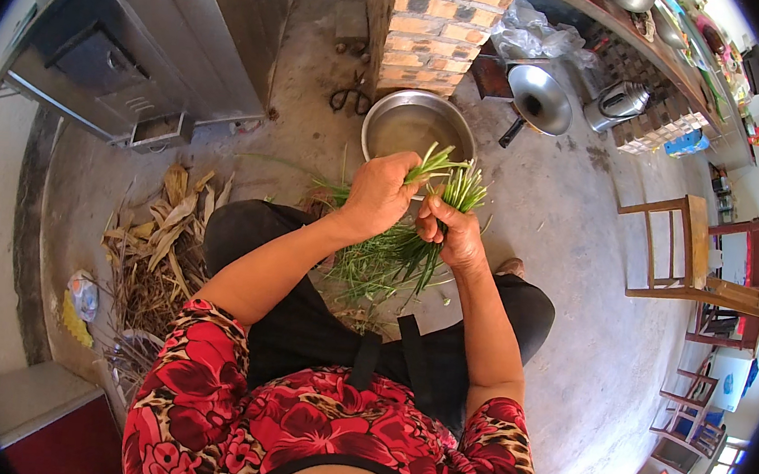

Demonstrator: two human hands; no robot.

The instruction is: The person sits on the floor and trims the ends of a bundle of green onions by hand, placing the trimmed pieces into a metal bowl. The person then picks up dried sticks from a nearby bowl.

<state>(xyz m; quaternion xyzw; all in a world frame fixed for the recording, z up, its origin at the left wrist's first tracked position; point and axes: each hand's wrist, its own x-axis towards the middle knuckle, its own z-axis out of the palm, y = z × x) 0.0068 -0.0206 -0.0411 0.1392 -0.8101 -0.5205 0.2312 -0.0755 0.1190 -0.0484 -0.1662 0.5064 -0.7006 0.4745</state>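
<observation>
My left hand point(382, 195) is closed around a small bunch of green stalks point(436, 163) that look like garlic chives, their cut ends pointing right. Beside it, my right hand point(454, 234) grips a thicker bunch of the same stalks point(461, 189). Pale ends stick up above that fist and the dark green leaves hang below it. Both hands are above the near rim of a round metal basin point(427, 99) holding cloudy water. Under my hands, between my knees, lies a loose heap of green stalks and leaves point(370, 267); its left part is partly hidden by my left forearm.
Black-handled scissors point(350, 100) lie left of the basin, by a brick pillar point(433, 36). A wok point(540, 100) and a metal kettle point(617, 106) stand to the right. Dry husks and twigs point(163, 243) are piled at my left. A wooden chair point(692, 250) is farther right.
</observation>
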